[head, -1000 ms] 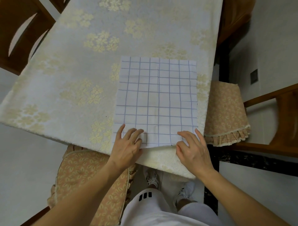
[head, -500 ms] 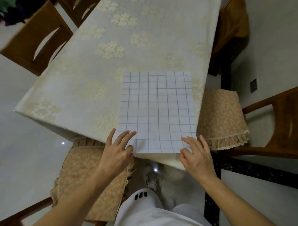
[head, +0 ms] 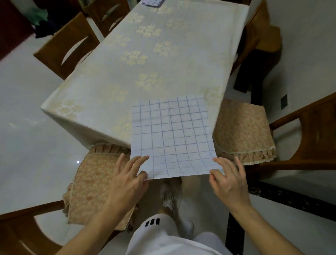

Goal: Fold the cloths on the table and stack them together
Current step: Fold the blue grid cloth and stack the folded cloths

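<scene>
- Across the room's middle stands a long table (head: 163,60) under a cream floral tablecloth.
- White blue-gridded square cloth (head: 172,134) overhangs its near edge.
- Left hand (head: 127,180) pinches the cloth's near left corner.
- Right hand (head: 229,180) pinches the near right corner.
- Small folded cloth pile (head: 151,2) lies at the far end.

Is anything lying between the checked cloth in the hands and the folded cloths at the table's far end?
Nothing visible. The checked cloth and the folded cloths are separated only by bare floral tablecloth.

Thin matt checked cloth (head: 172,138) on a woven floral tablecloth (head: 145,72) — wooden chairs (head: 67,49), glossy floor (head: 23,127).
</scene>
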`<state>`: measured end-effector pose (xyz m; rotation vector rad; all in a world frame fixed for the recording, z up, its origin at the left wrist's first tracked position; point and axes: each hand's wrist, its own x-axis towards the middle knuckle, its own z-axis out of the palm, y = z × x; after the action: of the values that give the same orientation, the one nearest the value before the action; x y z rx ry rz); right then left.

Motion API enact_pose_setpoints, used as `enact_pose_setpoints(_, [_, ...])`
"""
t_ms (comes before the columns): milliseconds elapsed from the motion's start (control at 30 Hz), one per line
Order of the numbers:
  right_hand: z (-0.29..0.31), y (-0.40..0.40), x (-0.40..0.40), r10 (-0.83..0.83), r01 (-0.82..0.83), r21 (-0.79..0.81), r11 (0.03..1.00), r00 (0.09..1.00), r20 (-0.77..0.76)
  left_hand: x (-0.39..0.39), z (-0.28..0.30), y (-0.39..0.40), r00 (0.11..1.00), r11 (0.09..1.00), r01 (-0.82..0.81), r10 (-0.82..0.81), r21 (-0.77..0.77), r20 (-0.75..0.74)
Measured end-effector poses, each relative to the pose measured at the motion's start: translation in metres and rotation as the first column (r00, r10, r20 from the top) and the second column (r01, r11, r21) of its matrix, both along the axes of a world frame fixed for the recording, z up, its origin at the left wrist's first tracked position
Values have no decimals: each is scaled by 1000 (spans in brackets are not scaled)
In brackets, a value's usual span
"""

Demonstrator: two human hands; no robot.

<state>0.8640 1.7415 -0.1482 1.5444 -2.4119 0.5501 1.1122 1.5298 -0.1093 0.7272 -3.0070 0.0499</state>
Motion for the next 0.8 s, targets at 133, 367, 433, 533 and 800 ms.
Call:
enact_pose_setpoints(133, [13,-7,-10,5,-5,-18,1000,1000,-11,-2,13,-1,997,999,-39,37,-29,-70])
enact_pose_setpoints(367, [27,-56,-42,11,-12,-44,999,1000,-20,-31,24,-39,991,992,-115,110,-47,-82])
enact_pose_setpoints(433, [29,-76,-56,11,-12,-30,999,1000,-26,-46,24,-59,990,992,-120,116,-50,-75])
enact_pose_setpoints(533, [30,-110,-78,16,-16,2,1000,999,-37,-71,20,-95,989,991,-116,110,-59,-100])
enact_pose_setpoints(800, [20,-196,-133,-18,20,26,999,998,-59,-132,-1,-199,994,996,-83,80,-37,-69])
